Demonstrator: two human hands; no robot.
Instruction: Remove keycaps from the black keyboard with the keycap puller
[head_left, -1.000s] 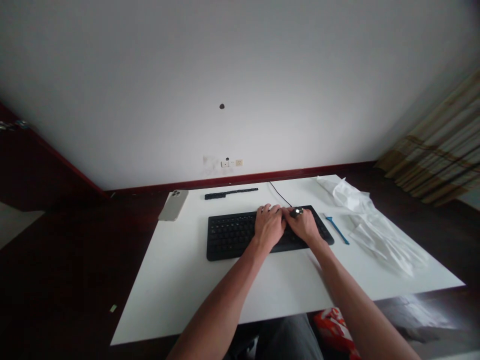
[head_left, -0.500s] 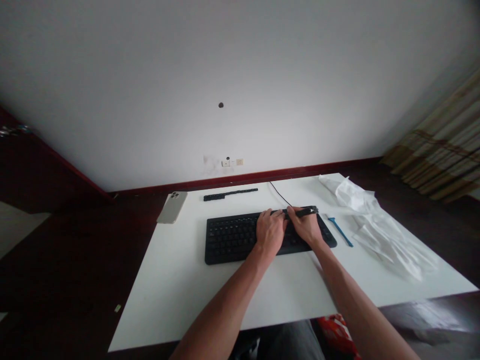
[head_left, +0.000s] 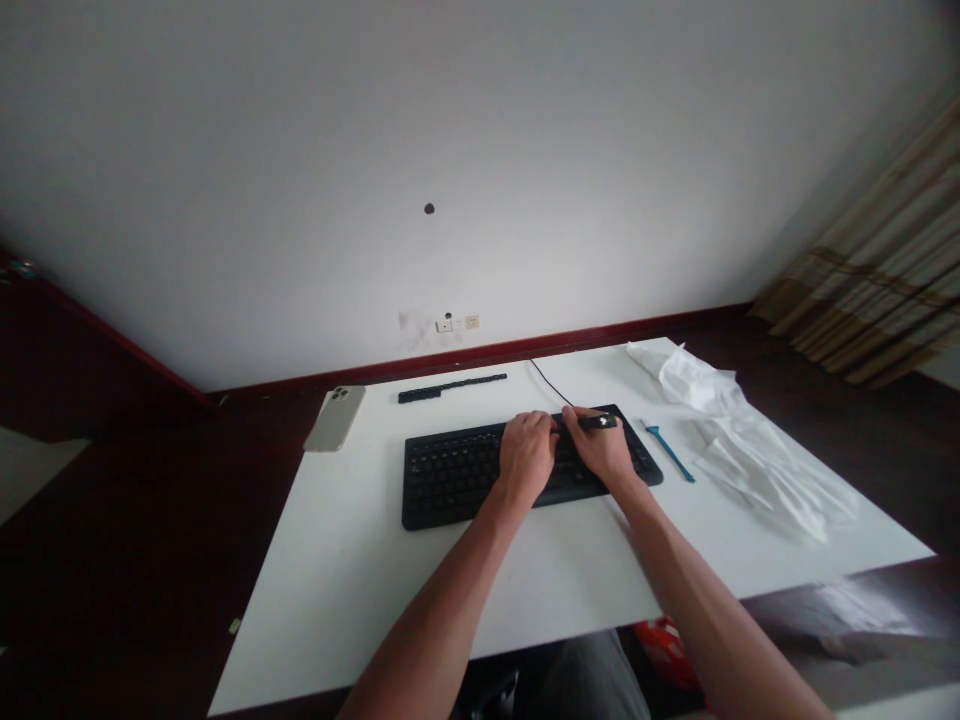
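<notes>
A black keyboard point(head_left: 450, 485) lies flat on the white table point(head_left: 360, 580), its cord running to the far edge. My left hand point(head_left: 527, 450) is on its middle, fingers bent and close together, gripping near the upper rows. My right hand point(head_left: 600, 450) is closed around a black-handled tool point(head_left: 598, 421) with a white mark on its butt. The tool lies almost level and points left toward my left fingertips, where its tip is hidden. Behind the keyboard, several small black keycaps point(head_left: 450, 387) are lined up in a row.
A phone point(head_left: 335, 418) rests face down near the left edge. To the keyboard's right is a thin blue tool point(head_left: 670, 453), then a crumpled white plastic bag point(head_left: 739, 435). A red bag point(head_left: 664, 650) sits below the front edge.
The whole view has shifted slightly, so the table appears further left. My right hand has tilted the tool's handle, with its butt now turned more toward me. My left hand stays on the keyboard.
</notes>
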